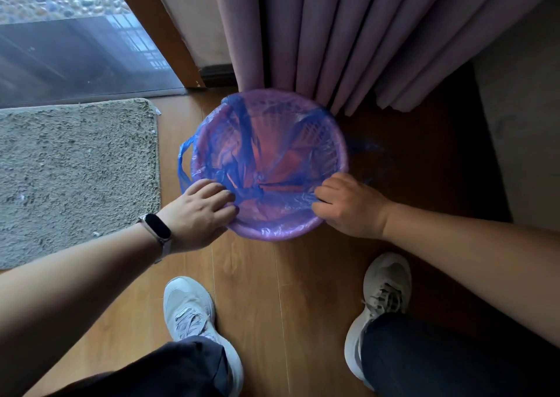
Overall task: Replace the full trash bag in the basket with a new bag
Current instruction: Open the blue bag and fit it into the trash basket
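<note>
A round pink lattice basket stands on the wooden floor below the curtain. A thin blue trash bag lines its inside, and the bag's edge is folded over the rim. One bag handle hangs outside at the left. My left hand lies on the near-left rim with its fingers pressing the bag there. My right hand pinches the bag's edge at the near-right rim. The basket looks empty apart from the bag.
A grey shaggy mat lies to the left by a glass door. Purple curtains hang right behind the basket. My two feet in pale sneakers stand just in front of it on the wooden floor.
</note>
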The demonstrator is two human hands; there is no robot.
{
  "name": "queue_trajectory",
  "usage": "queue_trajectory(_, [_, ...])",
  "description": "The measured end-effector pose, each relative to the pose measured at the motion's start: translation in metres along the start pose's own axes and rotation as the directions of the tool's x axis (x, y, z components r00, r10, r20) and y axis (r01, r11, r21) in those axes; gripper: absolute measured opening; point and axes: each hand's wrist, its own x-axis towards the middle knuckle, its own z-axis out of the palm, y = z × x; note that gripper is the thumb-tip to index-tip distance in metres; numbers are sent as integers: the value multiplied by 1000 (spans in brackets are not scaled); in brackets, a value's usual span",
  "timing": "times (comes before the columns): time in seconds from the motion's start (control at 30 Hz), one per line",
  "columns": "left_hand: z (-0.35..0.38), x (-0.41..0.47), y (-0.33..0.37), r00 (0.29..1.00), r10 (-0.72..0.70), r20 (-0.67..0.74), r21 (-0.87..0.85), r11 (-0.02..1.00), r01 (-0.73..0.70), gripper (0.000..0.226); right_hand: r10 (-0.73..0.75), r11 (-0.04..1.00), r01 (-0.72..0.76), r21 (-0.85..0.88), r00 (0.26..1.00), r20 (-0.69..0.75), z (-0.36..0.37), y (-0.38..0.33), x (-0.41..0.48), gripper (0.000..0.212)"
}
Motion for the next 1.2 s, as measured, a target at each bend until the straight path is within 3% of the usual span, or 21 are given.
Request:
queue_trajectory(0.07, [-8,-2,0,999,-15,48,-27,999,17,39,25,1000,-26,12,999,34,-5,-1,0,11])
queue_trajectory(0.13, [-17,-3,3,996,-72,60,-69,995,76,59,88,995,-91,46,995,54,-14,-3,-1,29])
queue_trajectory(0.23, [-25,2,9,950,-309,-39,-92,948,305,62,264,959,-259,112,964,-32,-29,-9,2,43])
queue_trajectory(0.33, [-27,15,6,792,-608,-60,-156,789,594,60,574,812,-553,187,814,-87,-35,-8,15,49])
queue_trajectory(0.43, [-25,24,-3,693,-721,-3,-244,673,698,65,789,592,-762,262,615,9,-34,0,28,61])
queue_trajectory(0.5, [-23,30,-5,629,-776,49,-339,580,741,72,837,482,-820,309,535,114,-29,5,35,72])
queue_trajectory(0.57, [-20,33,-5,580,-809,97,-414,497,763,79,869,385,-843,377,469,160,-26,8,44,82])
queue_trajectory(0.63, [-15,32,-7,576,-812,96,-480,469,742,79,905,277,-865,418,381,190,-21,11,52,82])
queue_trajectory(0.7, [-11,30,-10,573,-816,81,-568,434,699,73,930,192,-861,472,313,192,-18,14,58,69])
queue_trajectory(0.8, [-7,31,-7,500,-852,156,-666,283,690,61,952,89,-819,566,238,194,-16,14,58,40])
queue_trajectory(0.97, [1,32,-8,445,-871,208,-766,137,628,38,943,-42,-711,701,204,263,-8,16,55,25])
queue_trajectory(1.2, [5,32,-12,422,-884,201,-735,148,661,28,944,-31,-714,699,208,254,-8,17,52,20])
